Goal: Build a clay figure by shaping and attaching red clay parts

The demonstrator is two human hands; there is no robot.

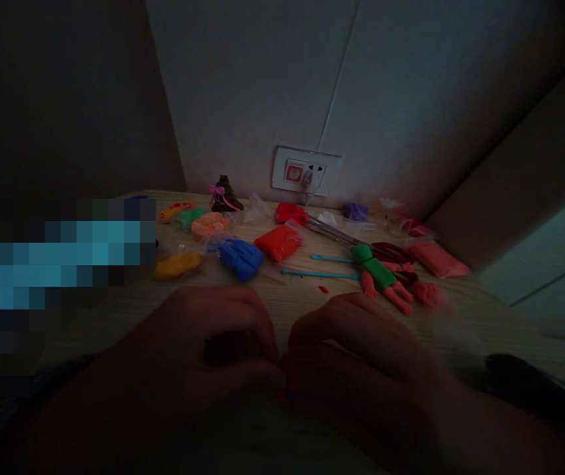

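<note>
My left hand (191, 326) and my right hand (366, 359) meet low over the wooden table. Their fingertips pinch a small piece of red and blue modelling clay (290, 388) between them. Fingers cover most of this piece, and the light is dim, so its shape cannot be made out. Beyond my right hand lies a clay doll (376, 267) with a green top and bare pinkish limbs. A small red scrap of clay (323, 289) rests on the table just past my right fingers.
Bags of blue (240, 257), red (278, 242), yellow (177, 265) and salmon clay (438, 257) lie across the table. Scissors (342, 232) and turquoise modelling sticks (319, 274) are near the doll. A brown figure with a pink bow (224, 194) stands by the wall, left of a socket (306, 170).
</note>
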